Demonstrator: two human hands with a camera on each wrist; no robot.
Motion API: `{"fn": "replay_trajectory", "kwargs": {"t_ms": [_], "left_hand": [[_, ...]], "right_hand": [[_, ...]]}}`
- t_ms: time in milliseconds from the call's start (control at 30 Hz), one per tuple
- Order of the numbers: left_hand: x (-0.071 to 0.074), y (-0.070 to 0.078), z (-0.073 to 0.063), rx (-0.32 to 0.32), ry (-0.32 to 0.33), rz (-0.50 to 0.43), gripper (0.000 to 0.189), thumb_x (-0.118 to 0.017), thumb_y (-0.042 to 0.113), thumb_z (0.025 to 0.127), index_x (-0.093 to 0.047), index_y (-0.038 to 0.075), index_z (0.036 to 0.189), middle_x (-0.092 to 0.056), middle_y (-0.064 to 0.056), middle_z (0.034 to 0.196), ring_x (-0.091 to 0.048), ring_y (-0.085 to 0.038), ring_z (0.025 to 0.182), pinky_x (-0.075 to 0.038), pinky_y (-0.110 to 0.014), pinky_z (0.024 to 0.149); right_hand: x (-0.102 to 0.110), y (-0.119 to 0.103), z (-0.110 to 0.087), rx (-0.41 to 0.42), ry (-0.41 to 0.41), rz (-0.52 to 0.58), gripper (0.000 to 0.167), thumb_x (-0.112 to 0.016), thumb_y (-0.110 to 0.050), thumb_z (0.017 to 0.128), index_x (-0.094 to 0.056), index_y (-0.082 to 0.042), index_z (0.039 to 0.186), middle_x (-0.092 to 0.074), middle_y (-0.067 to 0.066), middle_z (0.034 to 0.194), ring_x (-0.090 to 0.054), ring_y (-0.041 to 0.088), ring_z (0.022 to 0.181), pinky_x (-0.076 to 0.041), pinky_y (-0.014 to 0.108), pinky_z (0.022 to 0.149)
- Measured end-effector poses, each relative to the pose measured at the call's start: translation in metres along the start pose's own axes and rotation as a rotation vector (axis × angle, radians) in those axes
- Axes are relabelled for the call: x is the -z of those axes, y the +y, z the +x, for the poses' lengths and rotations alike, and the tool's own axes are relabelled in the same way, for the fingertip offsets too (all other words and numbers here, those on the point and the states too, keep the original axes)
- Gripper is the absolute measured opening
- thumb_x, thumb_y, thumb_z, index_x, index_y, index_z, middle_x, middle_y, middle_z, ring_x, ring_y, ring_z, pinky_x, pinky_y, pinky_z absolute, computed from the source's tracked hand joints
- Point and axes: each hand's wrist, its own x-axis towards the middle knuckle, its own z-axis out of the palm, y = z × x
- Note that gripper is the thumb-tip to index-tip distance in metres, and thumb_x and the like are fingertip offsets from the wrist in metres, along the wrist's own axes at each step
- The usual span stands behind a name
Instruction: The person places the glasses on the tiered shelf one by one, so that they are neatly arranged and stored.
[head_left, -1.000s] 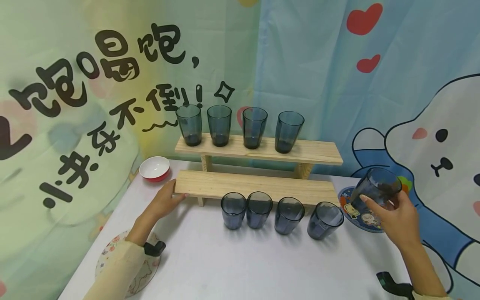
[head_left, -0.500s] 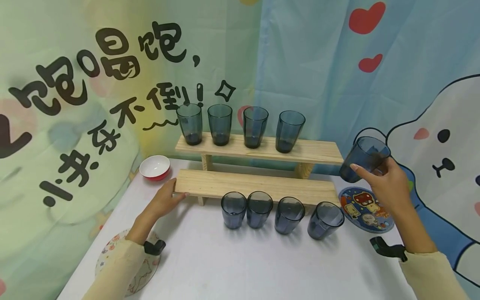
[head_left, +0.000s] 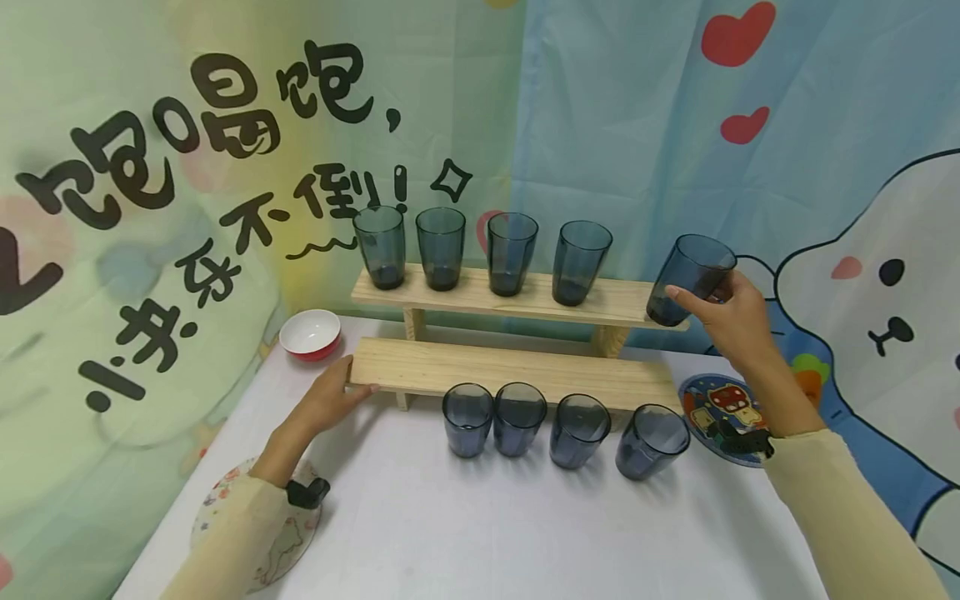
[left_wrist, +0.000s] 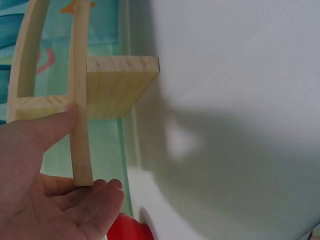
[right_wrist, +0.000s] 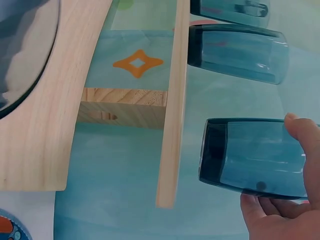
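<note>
Right fingers [right_wrist: 252, 209] grip one glass [head_left: 693, 268] of nine, left fingers [left_wrist: 106, 204] the lower shelf [head_left: 465, 367] of two.

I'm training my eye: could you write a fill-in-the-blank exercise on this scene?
The right hand holds a blue-tinted glass tumbler; ___ others stand directly on the white table.
The left hand grips a long pale shelf made of ___.
The small round bowl is white inside and ___ outside.
Missing: four; wood; red.
</note>
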Motion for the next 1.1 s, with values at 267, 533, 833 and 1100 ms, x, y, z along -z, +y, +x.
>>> {"fn": "replay_trajectory", "kwargs": {"t_ms": [267, 533, 833, 1100], "left_hand": [[-0.002, -0.003, 0.0, -0.009, 0.012, -0.011, 0.072, -0.068, 0.025, 0.105, -0.035, -0.015, 0.154, -0.048, -0.037, 0.151, -0.044, -0.051, 0.144, -0.035, -0.063, 0.12], [-0.003, -0.005, 0.003, -0.01, 0.007, -0.013, 0.073, -0.068, 0.026, 0.104, -0.034, -0.014, 0.155, -0.047, -0.036, 0.152, -0.045, -0.05, 0.144, -0.036, -0.063, 0.12], [-0.001, -0.005, 0.002, -0.007, 0.012, -0.018, 0.072, -0.068, 0.026, 0.104, -0.035, -0.014, 0.154, -0.048, -0.036, 0.152, -0.045, -0.049, 0.145, -0.035, -0.062, 0.121], [0.0, -0.005, 0.002, -0.013, 0.012, -0.007, 0.072, -0.068, 0.025, 0.105, -0.034, -0.015, 0.154, -0.047, -0.037, 0.152, -0.045, -0.05, 0.144, -0.035, -0.063, 0.121]], "right_hand": [[-0.016, -0.011, 0.019, 0.013, -0.037, 0.008, 0.069, -0.07, -0.066, 0.093, -0.051, -0.004, 0.119, -0.054, 0.014, 0.11, -0.05, 0.03, 0.101, -0.041, 0.042, 0.077], [-0.03, -0.017, 0.031, -0.01, -0.064, 0.029, 0.08, -0.069, -0.07, 0.091, -0.049, -0.001, 0.128, -0.053, 0.018, 0.117, -0.049, 0.032, 0.104, -0.04, 0.047, 0.08], [-0.038, -0.02, 0.037, 0.014, -0.074, 0.026, 0.085, -0.071, -0.068, 0.091, -0.049, 0.002, 0.134, -0.055, 0.023, 0.127, -0.052, 0.04, 0.119, -0.044, 0.053, 0.091], [-0.042, -0.018, 0.038, 0.007, -0.09, 0.025, 0.09, -0.071, -0.067, 0.091, -0.047, 0.004, 0.141, -0.053, 0.029, 0.137, -0.05, 0.048, 0.132, -0.045, 0.062, 0.104]]}}
